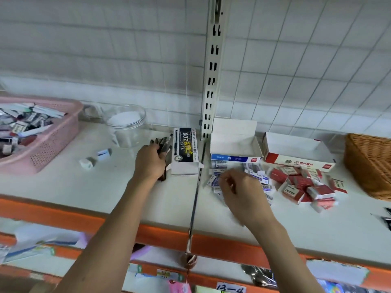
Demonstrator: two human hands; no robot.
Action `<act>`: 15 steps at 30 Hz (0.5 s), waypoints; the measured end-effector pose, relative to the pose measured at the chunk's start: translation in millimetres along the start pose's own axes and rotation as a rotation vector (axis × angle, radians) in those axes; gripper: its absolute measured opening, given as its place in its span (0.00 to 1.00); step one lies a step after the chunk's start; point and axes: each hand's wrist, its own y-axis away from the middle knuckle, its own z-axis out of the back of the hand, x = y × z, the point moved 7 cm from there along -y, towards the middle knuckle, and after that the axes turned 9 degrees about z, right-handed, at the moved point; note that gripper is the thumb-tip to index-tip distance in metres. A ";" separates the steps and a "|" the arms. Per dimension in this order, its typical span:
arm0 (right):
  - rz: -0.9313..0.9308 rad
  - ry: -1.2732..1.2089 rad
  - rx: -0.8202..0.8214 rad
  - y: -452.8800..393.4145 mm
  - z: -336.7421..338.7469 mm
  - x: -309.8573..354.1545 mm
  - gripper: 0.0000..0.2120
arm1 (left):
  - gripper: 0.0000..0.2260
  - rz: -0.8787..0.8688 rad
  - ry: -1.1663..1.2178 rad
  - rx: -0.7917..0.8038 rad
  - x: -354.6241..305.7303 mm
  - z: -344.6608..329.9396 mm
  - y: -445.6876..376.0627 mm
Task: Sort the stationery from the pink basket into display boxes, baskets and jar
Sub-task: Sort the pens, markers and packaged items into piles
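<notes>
White shelf (63, 187) spans the frame, edged in orange. The pink basket (53, 142), upper left, holds mixed stationery. A wicker basket (368, 163) sits at far right, a clear jar (127, 123) left of centre. Three display boxes stand mid-frame: a black one marked "007" (185, 144), a blue-fronted one (234, 144), a red-fronted one reading "2B" (300, 155). The left hand (150, 161) grips a bunch of black pens (164, 144) beside the "007" box. The right hand (241, 187) is loosely curled over blue packets (262, 180); grip unclear. Red packets (304, 187) lie right. Two small erasers (95, 159) lie loose.
</notes>
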 end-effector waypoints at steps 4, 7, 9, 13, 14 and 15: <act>0.031 0.008 -0.030 -12.5 -22.8 23.4 0.06 | 0.09 -0.081 0.075 -0.013 10.7 15.5 13.7; 0.025 0.026 -0.035 -21.0 -48.1 46.0 0.05 | 0.10 -0.150 0.110 -0.036 29.7 35.2 17.9; 0.012 0.028 -0.072 -30.0 -68.3 63.4 0.04 | 0.09 -0.183 0.123 -0.050 48.5 53.4 12.0; -0.048 0.007 -0.160 -47.1 -116.7 117.8 0.06 | 0.06 -0.298 0.147 -0.082 82.7 113.7 -10.3; -0.069 0.005 -0.186 -51.1 -128.3 135.1 0.06 | 0.06 -0.369 0.144 -0.067 87.1 130.5 -16.0; -0.079 0.001 -0.203 -55.1 -139.7 153.4 0.05 | 0.06 -0.437 0.148 -0.059 92.6 147.5 -20.9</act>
